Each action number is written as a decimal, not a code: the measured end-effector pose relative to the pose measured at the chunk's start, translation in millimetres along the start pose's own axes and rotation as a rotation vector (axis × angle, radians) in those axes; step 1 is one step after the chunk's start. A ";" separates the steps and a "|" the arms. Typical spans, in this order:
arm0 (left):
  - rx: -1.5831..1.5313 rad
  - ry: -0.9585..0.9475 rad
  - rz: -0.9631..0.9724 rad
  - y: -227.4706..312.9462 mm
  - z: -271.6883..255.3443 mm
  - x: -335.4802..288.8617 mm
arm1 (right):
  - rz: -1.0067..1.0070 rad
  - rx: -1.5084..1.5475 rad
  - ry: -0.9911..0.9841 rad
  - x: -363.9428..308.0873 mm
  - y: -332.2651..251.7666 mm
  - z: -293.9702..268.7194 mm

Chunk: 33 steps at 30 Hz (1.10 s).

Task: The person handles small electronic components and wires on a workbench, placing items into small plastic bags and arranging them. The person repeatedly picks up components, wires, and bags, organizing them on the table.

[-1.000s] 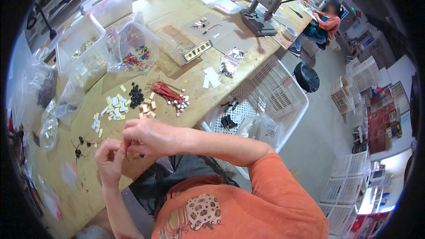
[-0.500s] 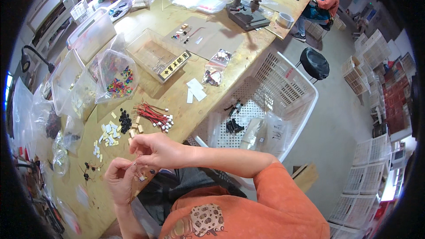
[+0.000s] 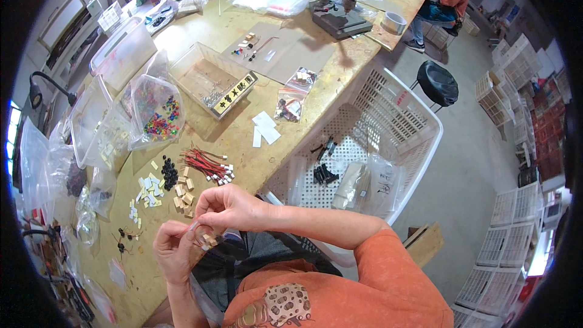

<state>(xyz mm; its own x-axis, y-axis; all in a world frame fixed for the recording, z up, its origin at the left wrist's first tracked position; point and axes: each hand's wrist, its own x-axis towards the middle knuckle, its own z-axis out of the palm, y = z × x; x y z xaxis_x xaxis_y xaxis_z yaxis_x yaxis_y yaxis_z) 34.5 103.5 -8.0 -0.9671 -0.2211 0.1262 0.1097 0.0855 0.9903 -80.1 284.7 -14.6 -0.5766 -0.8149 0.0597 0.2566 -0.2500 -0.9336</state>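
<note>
Over the table's near edge, a small clear plastic bag point(image 3: 208, 241) with pale wood-coloured bits inside hangs between my hands. The fingertips of my left hand point(image 3: 173, 248) pinch it from the left, and those of my right hand point(image 3: 231, 206) pinch its upper edge. Fingers partly cover the bag's top. Just beyond lie small wooden blocks point(image 3: 183, 197), a cluster of black round parts point(image 3: 169, 173), and red wires with white connectors point(image 3: 207, 164). White and pale yellow pieces point(image 3: 149, 190) are scattered to the left. A few black parts with thin leads point(image 3: 123, 242) lie nearer.
A clear tray point(image 3: 206, 79) and a bag of coloured small parts point(image 3: 159, 118) stand farther back. Filled small bags point(image 3: 289, 104) lie near white cards point(image 3: 265, 127). A white basket point(image 3: 425, 164) is right of the table. A drill press point(image 3: 340, 18) and a seated person point(image 3: 446, 3) are beyond.
My hands have shifted slightly right with the small bag, whose pale contents now show more clearly. More of the wooden blocks is uncovered. The view has shifted a little.
</note>
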 end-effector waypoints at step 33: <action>0.489 -0.100 0.143 -4.8 -25.7 -27.1 | -0.029 -0.206 0.415 -39.1 -40.3 -13.6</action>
<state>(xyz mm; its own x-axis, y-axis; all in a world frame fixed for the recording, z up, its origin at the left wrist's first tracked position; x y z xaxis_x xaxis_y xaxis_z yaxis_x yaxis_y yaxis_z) 66.1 84.2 -14.6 -0.9701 -0.0820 0.2283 0.1452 0.5574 0.8174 -78.4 333.7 15.9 -0.8538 -0.5202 -0.0205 0.1006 -0.1262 -0.9869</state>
